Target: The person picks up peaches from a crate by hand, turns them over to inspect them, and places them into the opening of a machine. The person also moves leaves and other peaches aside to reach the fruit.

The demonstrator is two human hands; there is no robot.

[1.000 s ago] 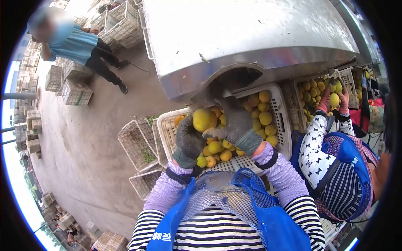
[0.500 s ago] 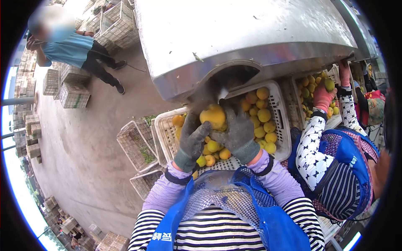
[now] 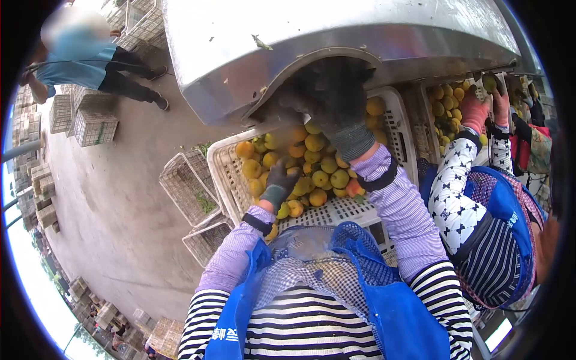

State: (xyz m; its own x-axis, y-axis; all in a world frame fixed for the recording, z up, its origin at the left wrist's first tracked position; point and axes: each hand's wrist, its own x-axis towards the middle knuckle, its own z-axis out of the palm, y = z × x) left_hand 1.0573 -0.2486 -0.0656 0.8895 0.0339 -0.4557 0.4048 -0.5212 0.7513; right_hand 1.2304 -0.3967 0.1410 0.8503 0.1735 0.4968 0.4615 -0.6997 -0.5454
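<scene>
A white plastic crate [image 3: 223,165] full of yellow-orange peaches [image 3: 321,178] stands in front of me under the metal machine's edge. My left hand [image 3: 279,182], in a dark grey glove, rests low on the peaches at the crate's left side, thumb and forefinger apart. Higher up, my gloved right hand [image 3: 345,102] reaches into the dark arched opening [image 3: 294,90] of the machine, above the crate's far side. Its fingers are lost in shadow there, so I cannot tell what they hold.
At my right a co-worker in pink gloves [image 3: 474,113] handles fruit over another crate of peaches [image 3: 445,108]. Wire-like empty crates [image 3: 191,180] sit on the floor at left. A person in a blue shirt [image 3: 78,63] stands beyond, near stacked crates [image 3: 96,127].
Both hands were together around a large peach over the crate. They have parted: the right went up into the machine opening, the left down onto the peaches. That peach no longer shows between them.
</scene>
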